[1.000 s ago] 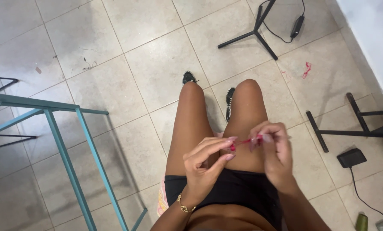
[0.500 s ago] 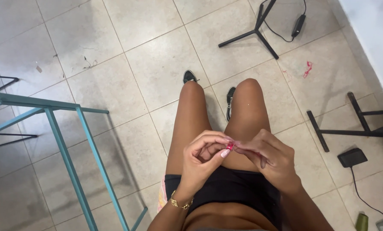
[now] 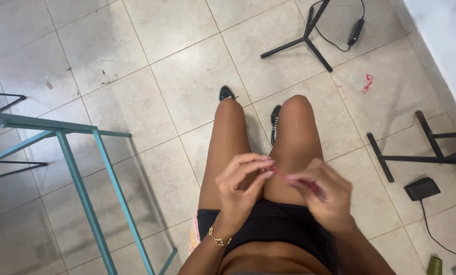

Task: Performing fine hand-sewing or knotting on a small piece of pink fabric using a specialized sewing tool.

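Pinching a thin red thread (image 3: 278, 172) between the fingertips of both hands, I am holding it just above my lap as I am sitting and looking down. My left hand (image 3: 243, 186) is closing its thumb and forefinger on one end of the strand, the other fingers curling loosely beside them, and a gold bracelet (image 3: 218, 238) is circling that wrist. My right hand (image 3: 322, 191) is pressing its fingertips together on the other end, though it is blurred and I cannot tell exactly which fingers are meeting. The two hands are sitting close together, nearly touching, over my thighs and the black shorts (image 3: 274, 224) I am wearing. My black shoes (image 3: 227, 93) are resting on the beige tiled floor (image 3: 151, 61) beyond my knees. A teal metal frame (image 3: 80, 188) is standing to my left, a black stand (image 3: 304, 40) with a cable is lying ahead, and a small scrap of red thread (image 3: 367, 83) is lying on the tiles off to the right, well apart from my hands.
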